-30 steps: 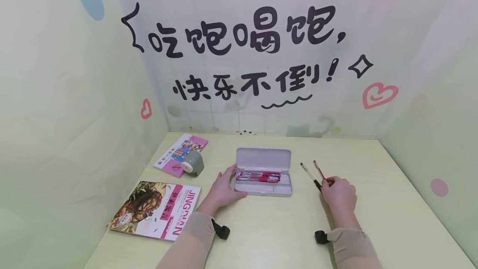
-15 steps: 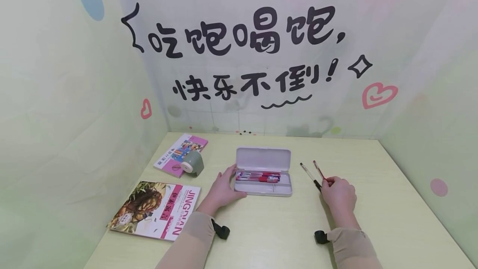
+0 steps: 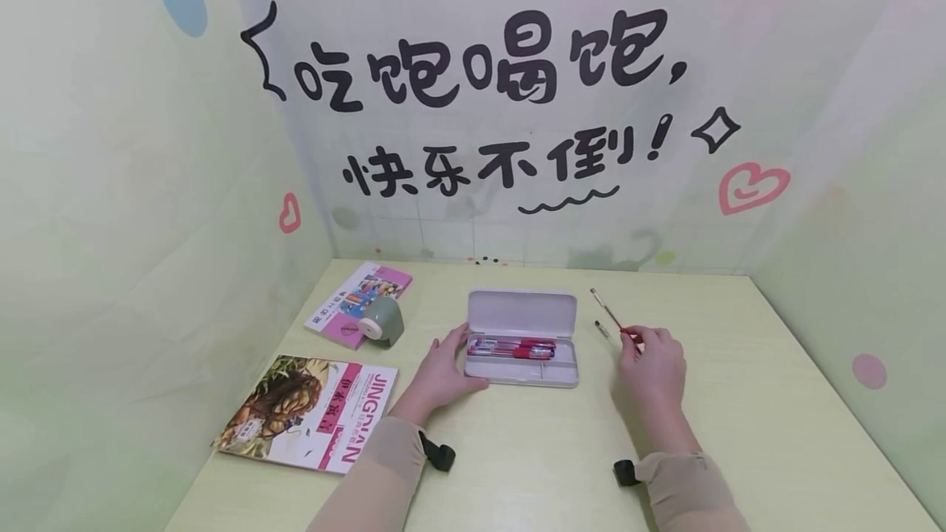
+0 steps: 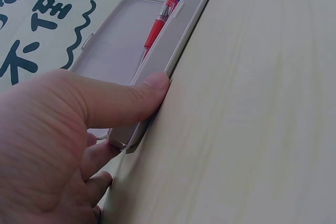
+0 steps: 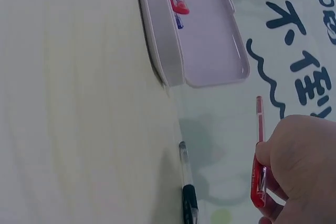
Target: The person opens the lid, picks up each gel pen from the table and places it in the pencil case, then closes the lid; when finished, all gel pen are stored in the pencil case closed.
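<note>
An open pale-lilac pencil case (image 3: 521,313) stands on the table, its lid raised at the back. Several red-gripped pens (image 3: 512,350) lie in its rear compartment. My left hand (image 3: 441,372) holds the case by its left end, with the thumb (image 4: 142,95) along the front wall. To the right of the case, my right hand (image 3: 654,372) pinches a red pen (image 5: 257,179) between thumb and fingers, its clear end pointing up and left. A black-gripped pen (image 5: 189,203) lies on the table beside that hand, partly hidden behind it in the head view.
At the left lie a book with a lion cover (image 3: 303,413) and a pink-and-white booklet (image 3: 347,314). A grey-green rounded object with a pale knob (image 3: 386,321) sits at the booklet's edge. A printed backdrop (image 3: 473,212) rises behind the table (image 3: 539,466).
My right hand has moved left and away from me, carrying the red pen up toward the case's right side. The black pen stays on the table. My left hand has not moved.
</note>
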{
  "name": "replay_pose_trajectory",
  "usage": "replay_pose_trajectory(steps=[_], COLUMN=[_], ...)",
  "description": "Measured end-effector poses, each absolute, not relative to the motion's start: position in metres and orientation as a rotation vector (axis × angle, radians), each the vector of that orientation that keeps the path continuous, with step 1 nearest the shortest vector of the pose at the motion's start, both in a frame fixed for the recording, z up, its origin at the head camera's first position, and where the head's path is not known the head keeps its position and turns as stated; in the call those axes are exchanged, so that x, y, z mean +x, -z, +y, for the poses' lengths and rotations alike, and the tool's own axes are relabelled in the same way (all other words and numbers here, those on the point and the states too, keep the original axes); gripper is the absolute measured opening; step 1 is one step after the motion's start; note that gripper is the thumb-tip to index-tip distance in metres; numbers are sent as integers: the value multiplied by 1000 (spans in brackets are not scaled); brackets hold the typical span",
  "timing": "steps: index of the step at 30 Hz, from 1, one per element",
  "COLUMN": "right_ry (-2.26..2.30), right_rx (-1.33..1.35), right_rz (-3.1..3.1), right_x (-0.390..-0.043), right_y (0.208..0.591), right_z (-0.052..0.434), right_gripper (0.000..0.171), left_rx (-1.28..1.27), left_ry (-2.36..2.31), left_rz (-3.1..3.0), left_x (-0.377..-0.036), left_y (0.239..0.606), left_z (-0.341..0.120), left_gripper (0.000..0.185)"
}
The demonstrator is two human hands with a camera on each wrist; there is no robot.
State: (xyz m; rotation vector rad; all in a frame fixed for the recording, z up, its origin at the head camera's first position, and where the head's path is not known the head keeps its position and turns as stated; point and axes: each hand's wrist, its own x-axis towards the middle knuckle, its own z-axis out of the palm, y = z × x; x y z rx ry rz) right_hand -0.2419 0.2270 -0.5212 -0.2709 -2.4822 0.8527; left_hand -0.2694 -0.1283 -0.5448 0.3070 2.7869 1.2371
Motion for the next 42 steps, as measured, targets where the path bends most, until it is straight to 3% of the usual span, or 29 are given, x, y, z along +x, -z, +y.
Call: replay_pose_trajectory(steps=[10, 21, 42], right_ry=[-720, -520, -492], right_rx=[107, 308, 388], right_rz=[-2392, -2504, -2685], right_x=[-248, -260, -270], right_y=[519, 523, 528], right_z=[183, 138, 110], right_gripper=[12, 8, 5], left_rx=[306, 304, 325], left_ry=[-1217, -1236, -1242], left_rz=[2787, 2785, 2789], left_x=[-269, -267, -268], left_y=[543, 542, 543], left_z=[-127, -128, -130], left_gripper=[119, 118, 118])
